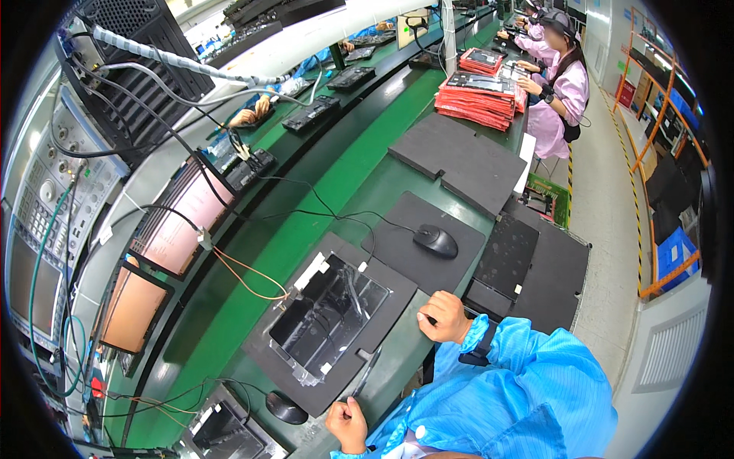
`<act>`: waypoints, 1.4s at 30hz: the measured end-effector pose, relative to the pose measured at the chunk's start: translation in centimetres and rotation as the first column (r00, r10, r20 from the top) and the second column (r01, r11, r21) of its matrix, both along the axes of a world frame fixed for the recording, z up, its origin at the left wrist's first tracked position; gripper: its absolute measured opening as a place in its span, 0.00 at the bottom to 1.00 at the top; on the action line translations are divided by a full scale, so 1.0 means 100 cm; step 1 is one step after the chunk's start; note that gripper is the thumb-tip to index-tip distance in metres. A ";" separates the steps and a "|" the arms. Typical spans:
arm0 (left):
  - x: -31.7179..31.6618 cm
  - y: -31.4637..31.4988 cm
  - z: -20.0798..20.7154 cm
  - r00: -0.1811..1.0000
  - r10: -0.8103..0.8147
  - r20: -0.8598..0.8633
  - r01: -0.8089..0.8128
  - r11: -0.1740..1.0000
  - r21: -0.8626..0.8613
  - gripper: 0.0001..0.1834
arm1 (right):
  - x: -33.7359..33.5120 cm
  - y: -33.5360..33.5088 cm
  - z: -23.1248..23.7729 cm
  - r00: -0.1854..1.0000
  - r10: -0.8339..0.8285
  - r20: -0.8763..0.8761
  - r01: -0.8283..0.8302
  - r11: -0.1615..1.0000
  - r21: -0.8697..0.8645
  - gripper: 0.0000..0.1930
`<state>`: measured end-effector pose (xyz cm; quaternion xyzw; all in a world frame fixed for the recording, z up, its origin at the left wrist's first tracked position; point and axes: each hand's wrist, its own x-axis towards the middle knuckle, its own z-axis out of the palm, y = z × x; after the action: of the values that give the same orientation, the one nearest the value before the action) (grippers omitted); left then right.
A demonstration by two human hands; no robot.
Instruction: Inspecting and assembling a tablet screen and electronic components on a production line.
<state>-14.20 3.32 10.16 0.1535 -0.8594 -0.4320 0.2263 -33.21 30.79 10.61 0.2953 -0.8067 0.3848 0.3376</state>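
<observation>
My left hand (pixel 348 425) rests at the near edge of the green bench, its fingers curled in with nothing seen in them. My right hand (pixel 445 317) lies further right along the same edge, closed in a loose fist, also with nothing visible in it. Between and beyond them sits a black foam fixture (pixel 264 346) with a rectangular recess. Its recess (pixel 329 325) looks glossy and film-lined, with white tabs at the rim. Close to my left hand, a thin pen-like tool (pixel 368 372) lies beside the fixture.
A black mouse (pixel 436 241) rests on a dark pad beyond my right hand; another mouse (pixel 286 408) is left. Black foam boards (pixel 459 161) and red-wrapped stacks (pixel 475 104) lie further along. Cables cross the green conveyor (pixel 306 222). A pink-clothed person (pixel 567 92) works at far right.
</observation>
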 end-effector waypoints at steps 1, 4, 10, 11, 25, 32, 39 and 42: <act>-0.002 0.000 0.003 1.000 -0.006 0.013 0.006 1.000 -0.007 0.20 | -0.001 0.000 0.001 1.000 -0.003 0.007 0.003 1.000 0.005 0.05; -0.001 0.000 0.005 0.999 -0.028 0.033 0.029 0.999 -0.044 0.19 | -0.001 -0.001 0.002 1.000 -0.005 0.027 0.006 1.000 -0.002 0.05; -0.003 0.002 0.005 0.998 -0.058 0.028 0.058 0.998 -0.004 0.19 | -0.003 0.003 0.001 0.999 -0.038 0.018 0.038 0.999 -0.019 0.05; -0.002 -0.001 0.006 0.997 -0.065 0.037 0.066 0.998 -0.008 0.19 | 0.000 0.003 0.003 0.995 -0.045 0.093 0.045 0.999 0.002 0.04; -0.002 -0.002 0.002 0.998 -0.059 0.032 0.060 0.998 -0.016 0.19 | -0.161 0.224 0.001 0.443 0.303 0.844 0.757 0.377 -0.533 0.43; 0.003 -0.001 0.002 0.998 -0.064 0.022 0.065 0.997 -0.038 0.17 | -0.166 0.239 -0.026 0.564 0.407 0.719 0.660 0.301 -0.688 0.32; -0.001 -0.007 -0.007 0.996 -0.077 -0.034 0.076 0.997 -0.031 0.20 | -0.057 0.315 -0.056 0.786 0.099 0.611 0.606 0.074 -0.792 0.40; -0.005 -0.006 0.000 0.995 -0.094 -0.013 0.093 0.994 -0.059 0.20 | 0.031 0.311 0.001 0.749 0.013 0.663 0.661 -0.094 -0.745 0.30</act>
<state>-14.66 2.72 10.13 0.1029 -0.8761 -0.4181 0.2170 -30.06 61.92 10.71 -0.3502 -0.3979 0.7854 0.3198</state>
